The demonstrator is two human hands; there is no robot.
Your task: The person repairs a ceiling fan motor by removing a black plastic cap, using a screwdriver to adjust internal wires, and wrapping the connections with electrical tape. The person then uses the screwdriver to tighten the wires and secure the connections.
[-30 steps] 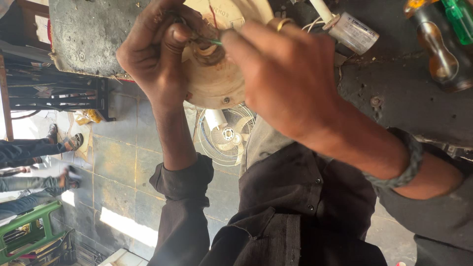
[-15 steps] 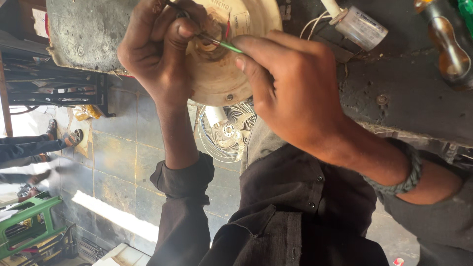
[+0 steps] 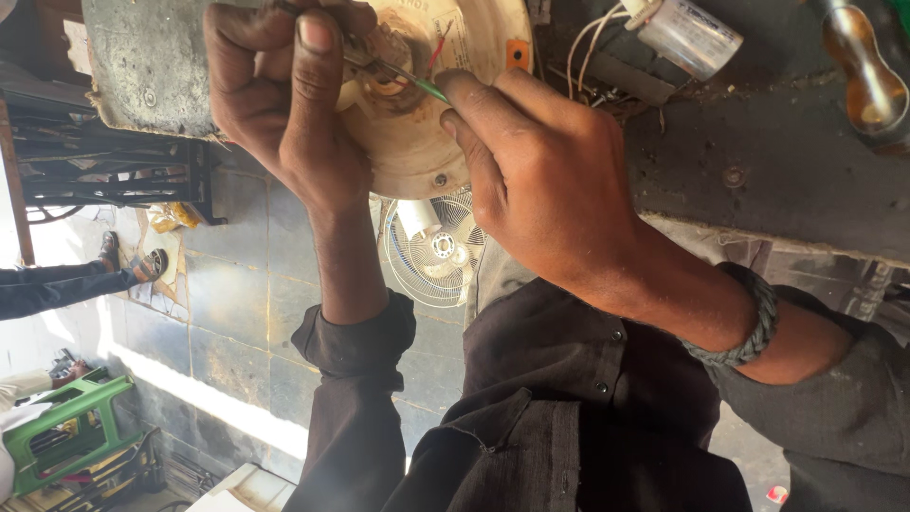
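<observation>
While the round, cream-coloured metal motor housing [image 3: 417,142] rests at the edge of the dark, scuffed workbench [image 3: 758,161], both hands work at its centre. Its face is smooth but stained brown around the hub, with a small screw near its lower rim and an orange tab at its upper right. The left hand [image 3: 289,104] curls over the housing's left side, thumb flat and fingers bent tight against the hub, gripping the near end of a thin metal tool; exactly what it pinches is hidden by the fingers. The right hand [image 3: 550,180] closes narrowly on a slim green-handled tool [image 3: 417,83], whose shaft runs across the hub between the two hands. A braided grey wristband [image 3: 749,327] circles the right wrist. On the bench beyond the housing lie a silver cylindrical capacitor [image 3: 687,36] with white wires, and a glossy brown wooden handle [image 3: 867,81] near the right edge. Below, a white wire-grille fan [image 3: 431,251] stands on the tiled floor.
</observation>
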